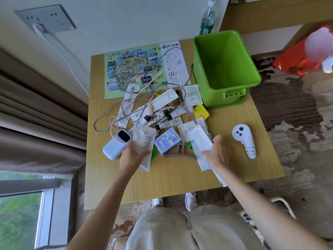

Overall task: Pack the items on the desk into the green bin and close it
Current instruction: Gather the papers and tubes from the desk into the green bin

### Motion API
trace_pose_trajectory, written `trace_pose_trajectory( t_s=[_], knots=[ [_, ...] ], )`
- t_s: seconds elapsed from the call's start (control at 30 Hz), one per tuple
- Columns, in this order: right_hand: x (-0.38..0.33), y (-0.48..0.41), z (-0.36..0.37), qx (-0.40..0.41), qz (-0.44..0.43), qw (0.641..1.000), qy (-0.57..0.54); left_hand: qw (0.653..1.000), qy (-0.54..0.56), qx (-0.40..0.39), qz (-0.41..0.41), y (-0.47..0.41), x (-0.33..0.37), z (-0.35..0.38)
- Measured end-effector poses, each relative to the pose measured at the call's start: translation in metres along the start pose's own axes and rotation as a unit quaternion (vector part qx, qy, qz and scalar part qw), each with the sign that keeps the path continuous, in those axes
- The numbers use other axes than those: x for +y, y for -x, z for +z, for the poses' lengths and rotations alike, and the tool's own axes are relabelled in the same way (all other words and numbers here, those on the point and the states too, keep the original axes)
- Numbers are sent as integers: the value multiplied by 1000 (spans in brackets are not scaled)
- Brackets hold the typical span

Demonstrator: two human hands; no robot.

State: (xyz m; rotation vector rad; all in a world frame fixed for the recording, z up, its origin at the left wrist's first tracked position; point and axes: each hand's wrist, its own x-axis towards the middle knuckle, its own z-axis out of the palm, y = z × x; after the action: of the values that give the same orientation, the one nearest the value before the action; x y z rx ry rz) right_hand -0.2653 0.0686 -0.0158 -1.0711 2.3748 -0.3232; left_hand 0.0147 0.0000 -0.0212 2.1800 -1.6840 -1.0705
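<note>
The green bin (223, 69) stands upright and open at the bench's far right corner. Beside it sprawl tubes (169, 124), sachets and tangled cables (126, 105). My left hand (134, 154) grips a white pouch (145, 139), my right hand (217, 150) a white packet (200, 144).

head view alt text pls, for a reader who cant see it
Seen from above, a person's left hand holds a white pouch and the right hand a white packet, over a pile of tubes, sachets and cables on a wooden desk. An empty green bin stands open at the far right.
</note>
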Motion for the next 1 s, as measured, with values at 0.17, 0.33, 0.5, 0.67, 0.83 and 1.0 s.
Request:
trace_pose_trajectory(
  t_s=[0.17, 0.33, 0.5, 0.67, 0.83, 1.0],
  knots=[
    [11, -11, -25, -132, 22, 972, -191, 992, 124, -3, 36, -7, 23, -22],
    [25, -14, -58, -143, 29, 956, -256, 978, 149, -101, 108, -20, 80, -19],
    [38, -14, -75, -97, 41, 946, -305, 955, -5, -194, 223, -26, 129, 31],
    [50, -12, -82, -59, 60, 935, -345, 912, -167, -231, 294, -41, 156, 75],
    [51, -9, -93, -52, 48, 922, -380, 880, -305, -250, 266, -48, 164, 92],
    [42, -12, -108, -59, 5, 920, -387, 889, -309, -204, 268, -41, 166, 97]
  ],
)
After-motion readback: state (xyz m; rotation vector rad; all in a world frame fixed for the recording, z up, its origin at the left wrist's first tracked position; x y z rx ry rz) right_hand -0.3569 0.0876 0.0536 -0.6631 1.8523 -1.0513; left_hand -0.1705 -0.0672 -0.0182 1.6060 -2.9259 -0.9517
